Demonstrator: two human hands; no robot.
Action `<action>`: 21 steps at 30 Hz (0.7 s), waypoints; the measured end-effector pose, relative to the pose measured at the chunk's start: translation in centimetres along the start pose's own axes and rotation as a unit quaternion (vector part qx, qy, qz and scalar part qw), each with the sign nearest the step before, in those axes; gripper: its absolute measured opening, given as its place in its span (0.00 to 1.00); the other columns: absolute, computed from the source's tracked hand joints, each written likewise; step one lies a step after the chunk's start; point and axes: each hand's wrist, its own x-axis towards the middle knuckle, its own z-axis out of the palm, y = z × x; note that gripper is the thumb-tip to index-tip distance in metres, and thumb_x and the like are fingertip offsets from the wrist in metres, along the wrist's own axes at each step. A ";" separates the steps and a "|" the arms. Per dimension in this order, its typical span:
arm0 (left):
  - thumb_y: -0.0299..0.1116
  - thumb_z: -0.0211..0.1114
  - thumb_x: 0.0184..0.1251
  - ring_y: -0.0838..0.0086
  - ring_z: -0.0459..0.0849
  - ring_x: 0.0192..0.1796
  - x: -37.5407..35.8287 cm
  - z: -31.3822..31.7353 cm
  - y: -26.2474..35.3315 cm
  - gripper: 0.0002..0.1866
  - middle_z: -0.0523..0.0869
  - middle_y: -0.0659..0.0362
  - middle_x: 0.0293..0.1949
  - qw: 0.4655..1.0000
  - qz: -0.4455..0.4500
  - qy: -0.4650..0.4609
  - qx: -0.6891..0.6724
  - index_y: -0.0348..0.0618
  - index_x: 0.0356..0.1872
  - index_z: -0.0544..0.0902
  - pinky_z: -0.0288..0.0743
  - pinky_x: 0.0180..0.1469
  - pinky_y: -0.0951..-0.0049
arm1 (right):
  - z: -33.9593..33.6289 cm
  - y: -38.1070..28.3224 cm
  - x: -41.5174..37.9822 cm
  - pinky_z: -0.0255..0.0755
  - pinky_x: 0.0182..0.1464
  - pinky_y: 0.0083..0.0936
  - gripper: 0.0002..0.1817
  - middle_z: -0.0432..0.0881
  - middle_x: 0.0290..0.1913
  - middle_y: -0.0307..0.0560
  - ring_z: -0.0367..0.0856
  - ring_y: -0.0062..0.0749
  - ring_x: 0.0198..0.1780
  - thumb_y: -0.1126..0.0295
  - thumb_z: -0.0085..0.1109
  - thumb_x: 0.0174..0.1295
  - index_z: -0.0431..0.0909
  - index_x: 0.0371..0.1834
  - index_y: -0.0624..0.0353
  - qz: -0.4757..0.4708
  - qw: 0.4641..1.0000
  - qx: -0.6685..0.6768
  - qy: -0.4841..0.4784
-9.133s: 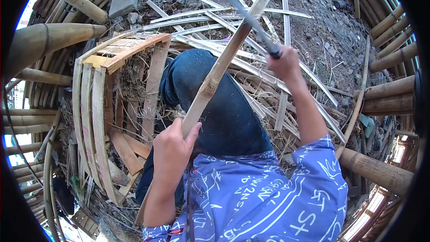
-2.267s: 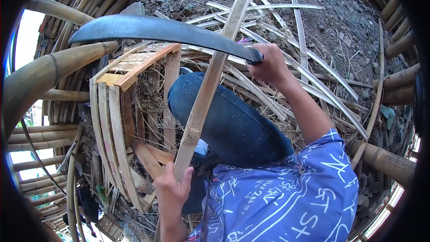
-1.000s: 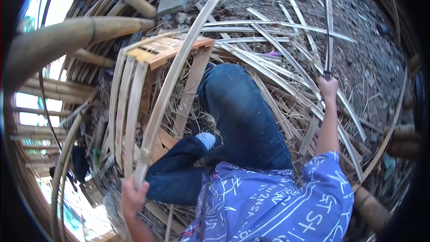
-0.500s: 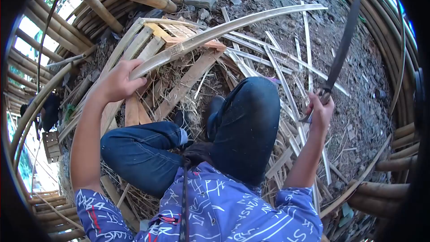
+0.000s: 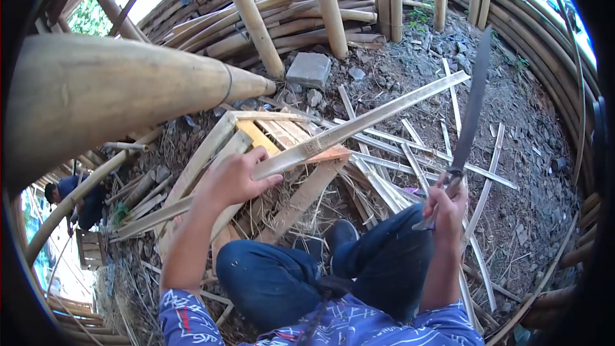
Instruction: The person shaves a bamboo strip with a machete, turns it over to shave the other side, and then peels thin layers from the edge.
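My left hand (image 5: 232,179) is closed around a long split bamboo strip (image 5: 359,122), which slants up to the right above a wooden frame. Its pale inner side faces me. The other end of the strip runs back past my left forearm. In my right hand (image 5: 444,208) is the handle of a machete (image 5: 473,102), its long dark blade pointing upward and apart from the strip. Below the strip stands the low frame of wooden slats (image 5: 256,134), with a yellow piece and an orange-toned edge. My bent knees are between my hands.
Several split strips (image 5: 410,160) lie crossed on the rubble ground to the right. A thick bamboo pole (image 5: 128,80) juts in at the upper left. A grey block (image 5: 309,69) sits by the posts. Another person (image 5: 80,198) is at the far left. Stacked bamboo (image 5: 288,19) lines the back.
The view has tilted up, so the back poles show more. The strip's far end sits lower in view and looks straighter. Both hands keep their hold.
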 end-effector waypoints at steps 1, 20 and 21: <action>0.52 0.70 0.56 0.50 0.85 0.35 0.7 0.4 -0.3 0.24 0.85 0.45 0.28 1.000 0.013 0.012 -0.013 0.41 0.41 0.78 0.77 0.39 0.57 | 1.0 0.2 0.6 0.65 0.14 0.18 0.10 0.69 0.17 0.40 0.69 0.23 0.12 0.80 0.57 0.53 0.68 0.35 0.61 0.008 0.999 0.013 -0.031; 0.48 0.75 0.51 0.59 0.85 0.27 0.7 3.1 -2.5 0.20 0.84 0.53 0.22 0.981 0.049 0.137 0.127 0.45 0.35 0.79 0.75 0.30 0.63 | -1.0 4.0 2.6 0.69 0.14 0.18 0.10 0.66 0.14 0.34 0.69 0.18 0.11 0.80 0.48 0.54 0.57 0.32 0.55 0.113 0.812 0.450 -0.355; 0.48 0.75 0.51 0.59 0.85 0.27 0.6 2.9 -2.5 0.20 0.84 0.53 0.22 0.982 0.052 0.136 0.123 0.45 0.35 0.79 0.75 0.30 0.63 | -1.8 4.1 2.1 0.69 0.14 0.18 0.10 0.66 0.14 0.34 0.69 0.18 0.11 0.80 0.48 0.54 0.57 0.31 0.55 0.119 0.805 0.474 -0.336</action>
